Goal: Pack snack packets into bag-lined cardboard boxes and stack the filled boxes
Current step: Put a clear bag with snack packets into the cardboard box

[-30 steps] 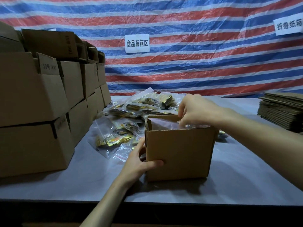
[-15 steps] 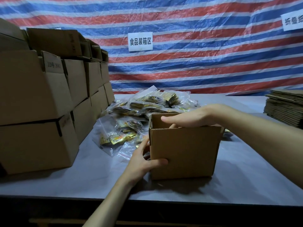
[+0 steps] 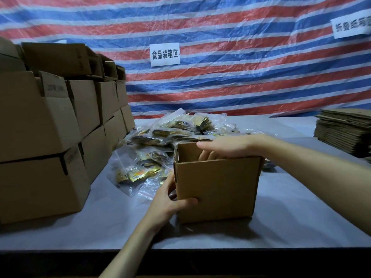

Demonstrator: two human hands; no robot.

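Your right hand (image 3: 226, 146) has left the far rim and now lies across the top of the box (image 3: 216, 187), straight fingers (image 3: 203, 156) dipping inside. Your left hand (image 3: 170, 199) still grips its near left corner on the worktop (image 3: 301, 207). Stacked boxes (image 3: 40, 127) run off left, flat cartons (image 3: 345, 133) off right. Snack packets (image 3: 144, 171) lie behind; the box's inside is hidden.

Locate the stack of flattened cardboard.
Head view: the flat brown cardboard stack lies at the grey table's far right, right of the open brown cardboard box.

Striped tarpaulin wall (image 3: 251, 81) behind grey table (image 3: 281, 227).
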